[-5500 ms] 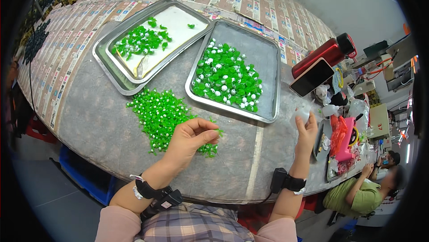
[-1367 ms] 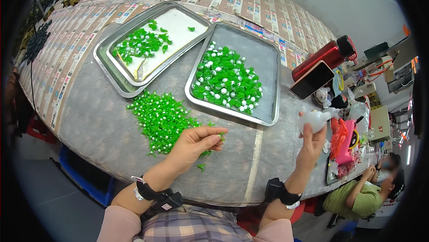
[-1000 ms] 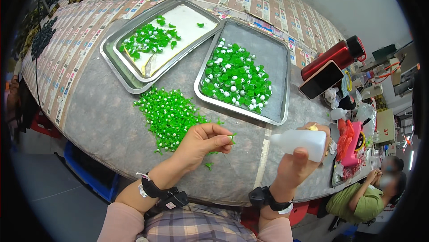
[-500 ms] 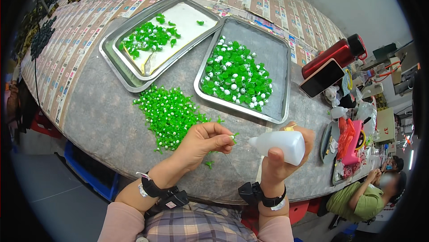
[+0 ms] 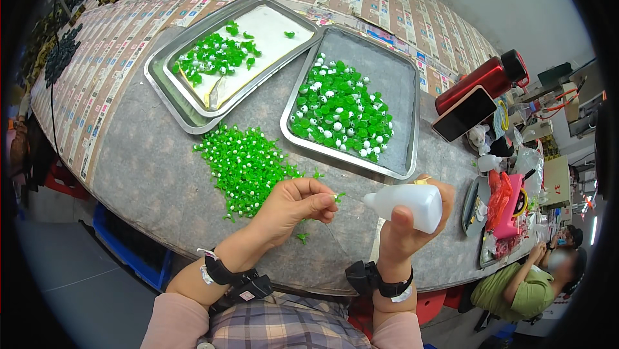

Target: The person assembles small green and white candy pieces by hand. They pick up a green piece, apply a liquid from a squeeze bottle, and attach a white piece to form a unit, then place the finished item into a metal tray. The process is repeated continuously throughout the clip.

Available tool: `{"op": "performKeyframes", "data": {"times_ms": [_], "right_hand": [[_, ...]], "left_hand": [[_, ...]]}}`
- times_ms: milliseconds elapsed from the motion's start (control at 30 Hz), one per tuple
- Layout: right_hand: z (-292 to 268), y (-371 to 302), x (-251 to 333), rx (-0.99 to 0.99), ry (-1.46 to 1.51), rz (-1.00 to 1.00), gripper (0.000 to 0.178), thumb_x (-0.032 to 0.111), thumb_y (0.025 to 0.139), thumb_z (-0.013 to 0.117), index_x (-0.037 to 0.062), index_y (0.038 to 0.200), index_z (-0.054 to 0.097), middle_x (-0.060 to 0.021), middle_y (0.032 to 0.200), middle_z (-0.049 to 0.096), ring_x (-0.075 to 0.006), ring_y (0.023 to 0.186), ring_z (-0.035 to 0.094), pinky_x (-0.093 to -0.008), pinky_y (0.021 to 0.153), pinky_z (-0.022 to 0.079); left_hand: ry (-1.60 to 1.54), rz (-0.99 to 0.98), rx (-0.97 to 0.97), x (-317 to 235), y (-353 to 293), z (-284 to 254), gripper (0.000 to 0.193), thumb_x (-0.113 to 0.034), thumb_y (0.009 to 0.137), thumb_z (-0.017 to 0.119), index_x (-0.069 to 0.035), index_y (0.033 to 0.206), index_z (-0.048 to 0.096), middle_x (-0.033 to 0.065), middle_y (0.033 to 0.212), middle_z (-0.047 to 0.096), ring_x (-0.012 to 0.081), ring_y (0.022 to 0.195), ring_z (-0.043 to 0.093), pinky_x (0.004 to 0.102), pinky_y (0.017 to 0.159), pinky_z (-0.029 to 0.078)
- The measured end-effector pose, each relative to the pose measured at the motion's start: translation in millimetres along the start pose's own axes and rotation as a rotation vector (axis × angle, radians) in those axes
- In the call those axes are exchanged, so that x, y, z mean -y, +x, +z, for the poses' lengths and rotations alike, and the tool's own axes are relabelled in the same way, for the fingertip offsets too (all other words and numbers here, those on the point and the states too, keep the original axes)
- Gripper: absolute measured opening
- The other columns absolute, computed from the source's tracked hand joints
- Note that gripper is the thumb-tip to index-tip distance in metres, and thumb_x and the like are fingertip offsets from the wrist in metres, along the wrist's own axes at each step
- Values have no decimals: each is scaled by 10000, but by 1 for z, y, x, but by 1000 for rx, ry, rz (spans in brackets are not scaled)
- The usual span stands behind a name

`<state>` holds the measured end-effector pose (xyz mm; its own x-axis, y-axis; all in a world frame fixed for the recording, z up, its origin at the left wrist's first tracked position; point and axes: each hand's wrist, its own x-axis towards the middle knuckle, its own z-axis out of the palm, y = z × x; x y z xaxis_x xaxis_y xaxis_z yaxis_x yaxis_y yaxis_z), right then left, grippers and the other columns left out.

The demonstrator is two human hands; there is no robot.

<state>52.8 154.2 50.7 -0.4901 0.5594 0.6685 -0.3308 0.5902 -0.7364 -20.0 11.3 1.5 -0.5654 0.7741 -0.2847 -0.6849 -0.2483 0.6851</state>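
My left hand pinches a small green-and-white plastic piece between thumb and fingertips. In my right hand lies a white squeeze bottle, tilted on its side. Its nozzle points left toward the small piece, with a gap between them. Left of my left hand spreads a heap of small green pieces with white dots. Behind my hands, a metal tray holds many green and white ball-like pieces. Another tray, at the back left, carries a smaller tray with similar green pieces.
A red flask and a phone stand at the right. Past them are a pink container, a red plastic bag and other clutter. Another person in a green shirt sits at the far right. Grey cloth covers the near table.
The bottle has drawn slightly to the right, widening the gap between its nozzle and the small piece. My left hand has barely moved.
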Motion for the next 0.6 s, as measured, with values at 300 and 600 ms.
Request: {"op": "performKeyframes", "data": {"times_ms": [300, 600], "right_hand": [[3, 0, 10, -47, -28, 112, 563, 549, 650, 577, 31, 780, 401, -28, 713, 363, -121, 626, 396, -259, 626, 347], [0, -3, -1, 36, 14, 83, 524, 456, 625, 650, 29, 852, 449, -44, 739, 413, -146, 648, 418, -273, 604, 351]], "left_hand": [[222, 218, -64, 3, -1, 2, 109, -58, 756, 579, -12, 854, 569, 29, 771, 587, 65, 698, 539, 178, 632, 433], [242, 233, -66, 3, -1, 2, 112, -55, 751, 585, -16, 855, 571, 23, 782, 586, 58, 696, 538, 173, 618, 430]]}}
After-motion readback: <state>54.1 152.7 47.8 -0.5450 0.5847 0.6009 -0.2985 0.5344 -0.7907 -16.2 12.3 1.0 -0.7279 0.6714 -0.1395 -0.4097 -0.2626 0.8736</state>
